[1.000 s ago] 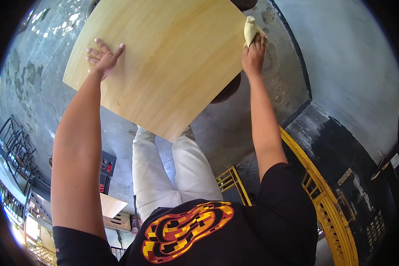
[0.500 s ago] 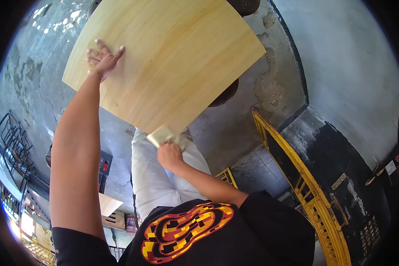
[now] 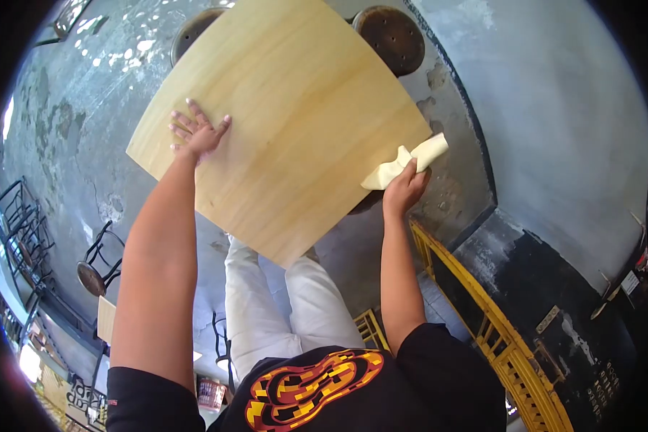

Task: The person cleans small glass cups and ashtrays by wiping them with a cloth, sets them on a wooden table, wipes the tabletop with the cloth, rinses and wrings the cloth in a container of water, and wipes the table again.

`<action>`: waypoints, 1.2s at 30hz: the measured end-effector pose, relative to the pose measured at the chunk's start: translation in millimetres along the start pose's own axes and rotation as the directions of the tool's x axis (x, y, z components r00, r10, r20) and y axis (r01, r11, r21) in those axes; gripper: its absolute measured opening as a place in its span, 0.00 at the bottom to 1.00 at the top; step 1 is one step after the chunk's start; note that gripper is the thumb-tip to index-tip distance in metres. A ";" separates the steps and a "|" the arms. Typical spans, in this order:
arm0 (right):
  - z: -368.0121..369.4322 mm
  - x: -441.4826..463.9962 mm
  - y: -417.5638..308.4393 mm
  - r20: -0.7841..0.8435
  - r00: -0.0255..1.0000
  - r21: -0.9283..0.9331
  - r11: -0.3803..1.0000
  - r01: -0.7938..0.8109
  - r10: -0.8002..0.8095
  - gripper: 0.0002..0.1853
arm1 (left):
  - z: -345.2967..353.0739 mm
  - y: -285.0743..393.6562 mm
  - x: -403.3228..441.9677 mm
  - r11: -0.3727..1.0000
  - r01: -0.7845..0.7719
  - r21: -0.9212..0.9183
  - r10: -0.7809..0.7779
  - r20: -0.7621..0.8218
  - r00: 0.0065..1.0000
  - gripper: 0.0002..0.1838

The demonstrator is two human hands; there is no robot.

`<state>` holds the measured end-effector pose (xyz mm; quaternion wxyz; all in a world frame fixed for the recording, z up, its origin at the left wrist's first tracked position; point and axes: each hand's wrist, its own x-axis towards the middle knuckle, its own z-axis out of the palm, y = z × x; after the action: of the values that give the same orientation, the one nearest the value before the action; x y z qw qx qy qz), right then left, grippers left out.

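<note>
A light wooden tabletop (image 3: 288,137) with plain grain fills the middle of the view, one corner pointing toward my legs. On its left part my left hand (image 3: 200,137) lies with fingers spread, touching the surface. At the right edge, my right hand (image 3: 405,191) grips a pale yellow cloth (image 3: 430,149), thumb on top of it. One end of the cloth reaches over the board's edge, and the other sticks out past the right corner. Whatever supports the board underneath is hidden.
Round dark stools stand at the far right (image 3: 389,39) and far left (image 3: 193,34) of the board. Another stool (image 3: 91,278) is at left, with black metal furniture (image 3: 23,230) beyond. A yellow metal railing (image 3: 493,306) runs along the lower right.
My right hand and the cloth have moved from the near corner, by my legs, up and right to the board's right edge. My left hand stays spread on the board; the whole view has shifted.
</note>
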<state>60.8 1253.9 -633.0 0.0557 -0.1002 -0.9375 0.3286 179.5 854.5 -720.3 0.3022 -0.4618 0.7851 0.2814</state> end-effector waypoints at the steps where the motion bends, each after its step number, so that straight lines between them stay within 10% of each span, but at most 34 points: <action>1: 11.3 13.8 4.4 0.052 0.996 -0.067 0.995 -0.067 0.071 0.21 | -2.3 0.2 -2.5 1.000 0.000 -0.002 0.000 0.013 1.000 0.64; 3: 51.0 38.8 18.9 0.196 0.959 -0.144 0.974 -0.176 0.203 0.28 | -3.5 1.4 -4.9 1.000 0.008 0.020 -0.009 0.013 1.000 0.63; 6: 108.8 53.6 -0.1 -0.024 0.993 -0.363 0.924 -0.117 0.117 0.24 | -1.3 -1.5 -2.0 1.000 -0.011 -0.003 0.011 0.010 1.000 0.63; 16: 307.0 128.1 -173.1 0.112 0.988 -0.049 0.992 0.115 -0.109 0.18 | -8.2 -2.0 -5.1 0.992 -0.032 -0.121 0.037 0.037 0.999 0.65; 23: 385.5 67.9 -286.0 0.479 0.473 0.204 0.618 0.759 -0.739 0.17 | -13.7 -0.9 -7.7 0.995 -0.029 -0.093 0.032 0.029 0.999 0.64; 27: 388.1 42.5 -283.1 0.364 0.646 0.127 0.723 0.679 -0.671 0.18 | -10.0 1.8 -9.3 0.993 -0.007 -0.119 0.010 0.027 1.000 0.64; 36: 375.0 33.0 -277.8 0.461 0.588 0.199 0.723 0.661 -0.664 0.19 | -0.7 -2.7 -10.8 0.987 -0.063 -0.147 0.059 -0.031 0.998 0.65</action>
<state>-77.2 822.2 -749.3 -0.0714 0.3450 -0.8862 0.3010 186.0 858.8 -712.3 0.2476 -0.4624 0.7797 0.3419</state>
